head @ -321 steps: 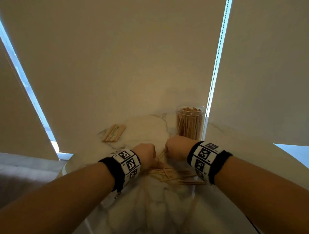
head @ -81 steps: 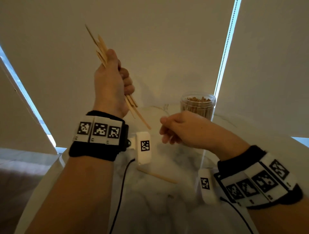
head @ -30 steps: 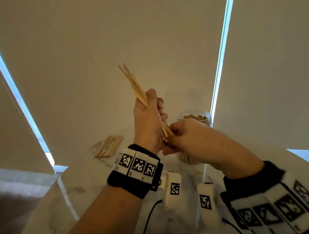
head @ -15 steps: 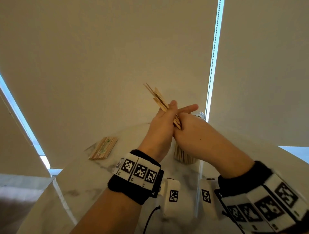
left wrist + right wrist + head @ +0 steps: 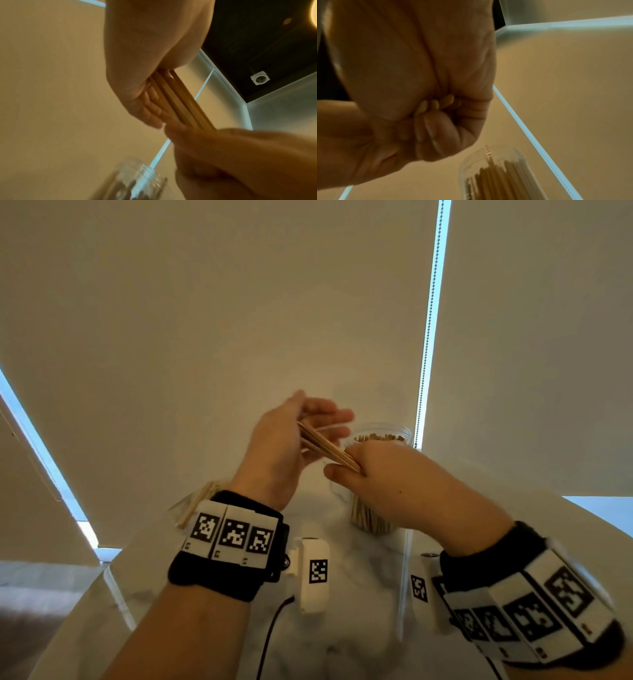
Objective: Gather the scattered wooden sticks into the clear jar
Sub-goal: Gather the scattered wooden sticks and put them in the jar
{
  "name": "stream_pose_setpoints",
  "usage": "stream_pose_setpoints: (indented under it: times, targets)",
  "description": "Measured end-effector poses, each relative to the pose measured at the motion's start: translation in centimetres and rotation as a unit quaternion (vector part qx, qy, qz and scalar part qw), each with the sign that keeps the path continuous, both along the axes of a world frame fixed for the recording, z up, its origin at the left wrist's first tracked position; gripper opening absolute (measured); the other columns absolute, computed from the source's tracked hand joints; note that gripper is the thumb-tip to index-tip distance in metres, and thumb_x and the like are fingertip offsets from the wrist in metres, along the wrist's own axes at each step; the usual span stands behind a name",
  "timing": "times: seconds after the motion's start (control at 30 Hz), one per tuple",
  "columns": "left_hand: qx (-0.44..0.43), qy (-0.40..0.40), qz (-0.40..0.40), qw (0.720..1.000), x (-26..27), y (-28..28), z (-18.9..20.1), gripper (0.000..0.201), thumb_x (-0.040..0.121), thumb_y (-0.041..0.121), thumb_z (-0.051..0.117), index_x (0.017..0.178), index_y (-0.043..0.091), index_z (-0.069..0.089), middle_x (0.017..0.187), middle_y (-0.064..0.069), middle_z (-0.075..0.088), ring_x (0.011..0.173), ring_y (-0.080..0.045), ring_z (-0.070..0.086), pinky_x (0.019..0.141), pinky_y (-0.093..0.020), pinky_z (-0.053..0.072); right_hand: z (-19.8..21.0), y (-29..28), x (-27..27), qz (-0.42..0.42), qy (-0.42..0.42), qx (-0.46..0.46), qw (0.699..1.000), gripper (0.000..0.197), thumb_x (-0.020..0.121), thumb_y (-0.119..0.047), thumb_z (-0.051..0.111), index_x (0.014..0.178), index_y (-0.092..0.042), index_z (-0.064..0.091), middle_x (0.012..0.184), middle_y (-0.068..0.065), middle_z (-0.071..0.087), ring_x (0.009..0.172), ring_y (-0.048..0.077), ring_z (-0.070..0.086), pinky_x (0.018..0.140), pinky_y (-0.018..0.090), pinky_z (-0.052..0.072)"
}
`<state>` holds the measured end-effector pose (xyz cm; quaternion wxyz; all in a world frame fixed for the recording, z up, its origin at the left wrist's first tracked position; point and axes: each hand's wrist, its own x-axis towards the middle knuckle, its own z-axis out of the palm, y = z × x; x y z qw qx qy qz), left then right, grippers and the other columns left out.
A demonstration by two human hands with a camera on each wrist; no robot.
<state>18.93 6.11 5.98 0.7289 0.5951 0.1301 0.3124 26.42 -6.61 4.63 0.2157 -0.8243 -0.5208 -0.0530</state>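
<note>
A bundle of wooden sticks (image 5: 325, 448) slants between my two hands above the table. My right hand (image 5: 376, 474) grips its lower end in a fist; the stick ends (image 5: 436, 104) poke out between the curled fingers. My left hand (image 5: 284, 446) is beside the upper end with its fingers stretched out, and the sticks (image 5: 180, 102) lie loosely across its palm. The clear jar (image 5: 373, 520) stands just behind and below my right hand, packed with upright sticks. Its rim (image 5: 496, 162) shows under my fist.
A second small pile of sticks (image 5: 200, 503) lies at the back left of the round marble table (image 5: 359, 631), partly behind my left wrist. Beige blinds with a bead chain (image 5: 428, 337) close off the back. White camera units (image 5: 315, 573) hang from both wrists.
My left hand has let its grip go and spread its fingers. My right hand now holds the bundle's lower end, and the sticks have come down toward the jar.
</note>
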Motion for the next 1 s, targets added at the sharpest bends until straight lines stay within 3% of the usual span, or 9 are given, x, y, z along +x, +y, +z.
stream_pose_setpoints:
  times: [0.1,0.23,0.3,0.37,0.47,0.57,0.77,0.9,1.0]
  targets:
    - [0.048,0.064,-0.054,0.995,0.3,-1.1,-0.3,0.055,0.11,0.039,0.032,0.09,0.006,0.071,0.101,-0.015,0.079,0.088,-0.023,0.075,0.084,-0.041,0.054,-0.5,0.6,0.0,-0.02,-0.008,0.03,0.999,0.029,0.099,-0.049,0.048,0.114,-0.03,0.064,0.091,-0.005,0.068,0.08,0.012,0.064,0.084,0.031,0.054]
    - [0.128,0.083,0.0,0.988,0.0,-0.9,0.2,0.07,0.097,0.071,0.038,0.096,0.012,0.074,0.095,-0.006,0.078,0.084,-0.02,0.075,0.08,-0.038,0.06,-0.5,0.3,1.3,-0.093,-0.015,0.014,0.995,0.018,0.092,-0.039,0.056,0.089,-0.024,0.065,0.074,-0.004,0.062,0.066,0.013,0.061,0.065,0.028,0.054]
    - [0.288,0.137,0.056,0.946,0.1,-1.0,-0.2,0.063,0.094,0.072,0.045,0.089,0.016,0.074,0.081,-0.002,0.077,0.074,-0.019,0.074,0.07,-0.034,0.059,-1.0,0.4,1.3,-0.113,-0.031,-0.01,0.993,0.015,0.086,-0.038,0.058,0.088,-0.024,0.064,0.071,-0.004,0.059,0.064,0.014,0.06,0.061,0.029,0.053]
    - [0.442,0.204,0.059,0.872,0.2,-1.1,-1.2,0.064,0.095,0.07,0.048,0.076,0.015,0.072,0.071,-0.002,0.074,0.066,-0.019,0.071,0.068,-0.038,0.059,-1.5,0.9,1.1,-0.114,-0.052,-0.03,0.992,0.02,0.084,-0.041,0.06,0.095,-0.025,0.066,0.07,-0.005,0.058,0.064,0.014,0.059,0.062,0.029,0.053]
    - [0.49,0.256,0.075,0.83,0.7,-0.8,-2.2,0.068,0.098,0.067,0.045,0.059,0.015,0.067,0.059,0.0,0.07,0.05,-0.008,0.062,0.059,-0.031,0.051,-1.8,1.4,1.3,-0.103,-0.046,-0.046,0.993,0.039,0.078,-0.055,0.068,0.104,-0.026,0.065,0.072,-0.01,0.057,0.07,0.012,0.06,0.068,0.031,0.053]
    - [0.477,0.232,0.095,0.842,0.9,-0.5,-2.0,0.066,0.096,0.062,0.054,0.052,0.014,0.066,0.05,0.002,0.065,0.042,-0.003,0.052,0.054,-0.024,0.042,-1.6,1.4,1.3,-0.087,-0.038,-0.048,0.994,0.053,0.075,-0.062,0.069,0.111,-0.024,0.058,0.083,-0.007,0.062,0.08,0.016,0.061,0.078,0.036,0.055]
    - [0.385,0.164,0.191,0.888,0.2,1.8,-1.8,0.06,0.095,0.052,0.063,0.047,0.016,0.062,0.036,0.007,0.052,0.035,-0.003,0.046,0.057,-0.027,0.034,-0.2,-0.4,1.2,-0.133,-0.135,0.029,0.981,0.015,0.092,-0.04,0.057,0.094,-0.025,0.058,0.08,-0.005,0.056,0.072,0.015,0.054,0.065,0.03,0.048]
    - [0.309,0.09,0.105,0.941,0.3,1.0,-1.8,0.051,0.097,0.05,0.063,0.066,0.012,0.074,0.05,0.0,0.062,0.043,-0.01,0.052,0.054,-0.027,0.043,-0.8,0.2,0.7,-0.161,-0.188,0.055,0.967,0.024,0.096,-0.039,0.048,0.084,-0.023,0.06,0.069,-0.004,0.051,0.055,0.011,0.043,0.05,0.026,0.034]
    - [0.328,0.094,0.064,0.938,0.1,0.5,-1.2,0.048,0.094,0.054,0.065,0.071,0.014,0.077,0.051,-0.005,0.061,0.042,-0.015,0.052,0.046,-0.022,0.043,-1.0,0.0,0.9,-0.176,-0.184,0.048,0.966,0.034,0.095,-0.052,0.047,0.078,-0.025,0.055,0.064,-0.006,0.044,0.051,0.008,0.037,0.046,0.023,0.026]
